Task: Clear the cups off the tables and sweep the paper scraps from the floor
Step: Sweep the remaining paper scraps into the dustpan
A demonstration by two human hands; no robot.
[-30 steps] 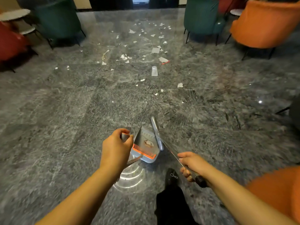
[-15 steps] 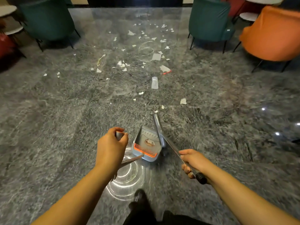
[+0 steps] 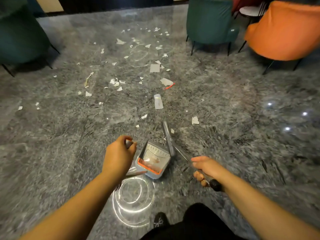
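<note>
White paper scraps lie scattered over the grey marble floor ahead, the nearest ones just beyond the broom head. My left hand grips the top of the dustpan's handle; the grey dustpan with an orange comb edge hangs below it and holds a bit of debris. My right hand grips the broom's thin metal handle near its black end. The grey broom head sits low, beside the dustpan's right side. No cups are in view.
A dark green armchair and an orange armchair stand at the back right, another green chair at the back left. A small white table shows between the right chairs. My dark shoe is at the bottom.
I have walked forward, so the scraps and chairs are closer. Both hands keep their hold on the dustpan and broom, which stay together in front of me.
</note>
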